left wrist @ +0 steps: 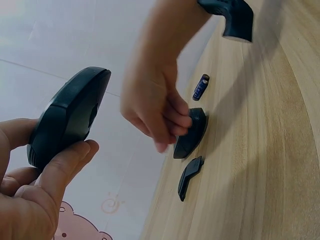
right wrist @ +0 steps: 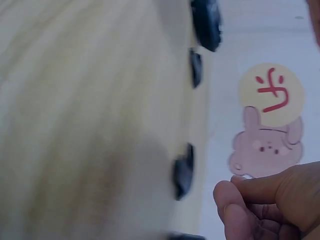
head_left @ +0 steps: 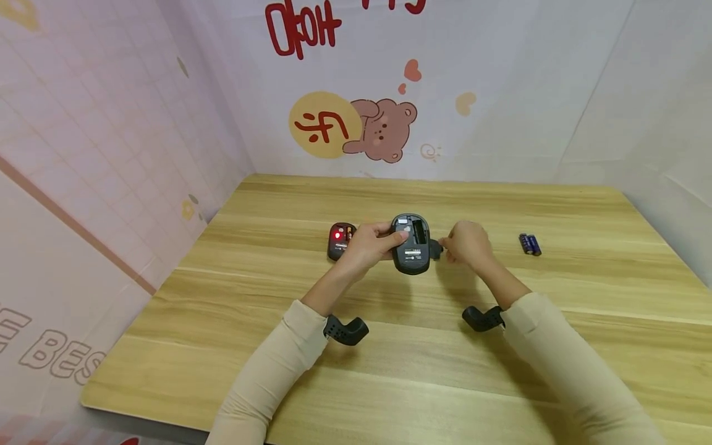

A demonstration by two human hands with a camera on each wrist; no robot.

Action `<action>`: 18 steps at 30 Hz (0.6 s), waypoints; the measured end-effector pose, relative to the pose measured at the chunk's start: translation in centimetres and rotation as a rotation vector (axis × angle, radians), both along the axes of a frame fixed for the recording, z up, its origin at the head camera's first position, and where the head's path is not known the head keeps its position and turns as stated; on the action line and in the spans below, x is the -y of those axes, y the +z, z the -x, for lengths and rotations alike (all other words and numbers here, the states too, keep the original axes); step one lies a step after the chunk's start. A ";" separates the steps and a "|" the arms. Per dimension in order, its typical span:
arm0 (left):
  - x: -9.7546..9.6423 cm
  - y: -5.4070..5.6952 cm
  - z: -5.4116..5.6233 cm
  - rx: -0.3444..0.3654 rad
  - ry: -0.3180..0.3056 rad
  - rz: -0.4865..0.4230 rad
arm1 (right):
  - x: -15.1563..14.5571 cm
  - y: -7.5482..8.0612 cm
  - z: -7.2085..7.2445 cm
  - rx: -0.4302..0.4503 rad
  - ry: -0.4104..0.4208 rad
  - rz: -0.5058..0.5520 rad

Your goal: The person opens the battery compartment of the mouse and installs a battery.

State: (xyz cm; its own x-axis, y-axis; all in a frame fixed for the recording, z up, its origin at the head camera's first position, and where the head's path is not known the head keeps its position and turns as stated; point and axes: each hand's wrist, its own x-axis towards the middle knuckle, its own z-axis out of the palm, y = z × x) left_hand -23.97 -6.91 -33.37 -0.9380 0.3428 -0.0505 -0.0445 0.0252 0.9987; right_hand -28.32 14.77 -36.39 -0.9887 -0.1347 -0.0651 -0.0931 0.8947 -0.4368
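Mouse held underside to the head camera, bay open

The left hand grips a mouse above the table, thumb across the underside, fingers behind. The mouse's long axis runs away from the person, nearly straight: the end with the open bay points to the wall, the rounded label end points back at the person. In the left wrist view the mouse stands steeply tilted.

The right hand is just beside it, thumb and forefinger pressed together, the other fingers curled, with nothing seen between the tips. Near those tips is a dark piece; the left wrist view shows a 2nd, slimmer piece lying next to it.

Left of the held mouse, partly behind the left hand, lies a 2nd mouse, underside up, its red light glowing. Well to the right, 2 blue batteries lie side by side.
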 end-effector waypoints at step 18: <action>-0.2 -0.2 0.0 0.003 -0.014 0.002 | -10.0 4.1 1.8 0.026 0.065 0.047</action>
